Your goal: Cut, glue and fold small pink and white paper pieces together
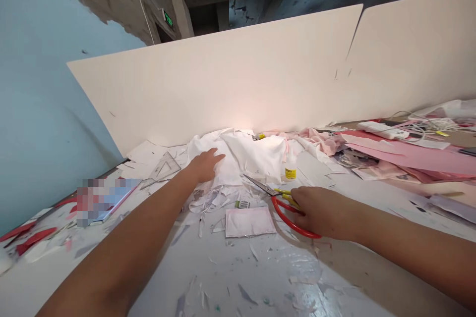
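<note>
My left hand [207, 165] reaches to the far side of the table, its fingers apart on a crumpled white cloth [256, 156]. My right hand [323, 210] is closed at the handles of the scissors [262, 185], whose blades point left and away toward the cloth. A large red loop shows below the fingers, and yellow handle parts [286, 197] show right at them. Whether red and yellow belong to one tool, I cannot tell. Just in front of the blades lies a flat pale pink rectangular piece [251, 222]. A small yellow-labelled bottle [290, 166] stands beyond my right hand.
White panels [230, 84] rise behind the table. A clear set square [163, 167] and a blue flat item [117, 199] lie left. Pink and red sheets [409, 153], a white power strip [383, 130] and cables fill the right. Scraps [208, 203] litter the tabletop.
</note>
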The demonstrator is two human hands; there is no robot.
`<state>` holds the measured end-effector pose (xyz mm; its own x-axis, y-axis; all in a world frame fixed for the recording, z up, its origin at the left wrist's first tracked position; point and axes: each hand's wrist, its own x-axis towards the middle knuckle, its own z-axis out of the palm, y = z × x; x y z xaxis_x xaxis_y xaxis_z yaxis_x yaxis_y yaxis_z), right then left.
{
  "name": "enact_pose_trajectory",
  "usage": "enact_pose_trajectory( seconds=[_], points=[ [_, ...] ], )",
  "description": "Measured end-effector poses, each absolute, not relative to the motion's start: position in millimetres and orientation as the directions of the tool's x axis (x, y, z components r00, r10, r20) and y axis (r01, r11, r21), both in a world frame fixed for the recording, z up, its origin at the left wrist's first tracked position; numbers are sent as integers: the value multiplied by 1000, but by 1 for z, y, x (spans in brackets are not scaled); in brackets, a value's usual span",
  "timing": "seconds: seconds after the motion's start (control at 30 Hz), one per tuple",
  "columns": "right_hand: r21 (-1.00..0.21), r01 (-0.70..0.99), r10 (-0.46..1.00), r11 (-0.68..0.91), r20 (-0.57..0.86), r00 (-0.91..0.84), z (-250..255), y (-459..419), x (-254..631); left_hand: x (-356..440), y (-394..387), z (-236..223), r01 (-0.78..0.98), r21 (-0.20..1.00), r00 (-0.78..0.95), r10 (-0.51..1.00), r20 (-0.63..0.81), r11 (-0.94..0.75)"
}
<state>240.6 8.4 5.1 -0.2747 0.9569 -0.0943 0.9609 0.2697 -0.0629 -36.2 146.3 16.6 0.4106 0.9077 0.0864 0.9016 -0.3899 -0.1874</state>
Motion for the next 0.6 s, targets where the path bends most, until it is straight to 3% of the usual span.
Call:
enact_pose_trajectory(
  seconds=[0.23,0.4,0.5,0.6],
  points=[
    [-140,964,967,226,-90,-239,9,1,254,-32,174,15,927,-193,323,946,-21,-321],
    [-214,948,965,236,-67,-255,5,1,267,-25,187,27,967,-170,201,979,43,-191],
    [-363,909,969,204,-60,-241,8,-5,273,-19,196,38,991,-104,102,982,159,-86],
    [-655,754,967,47,-160,-199,15,-8,281,-12,202,48,998,-21,67,973,219,-64]
  ],
)
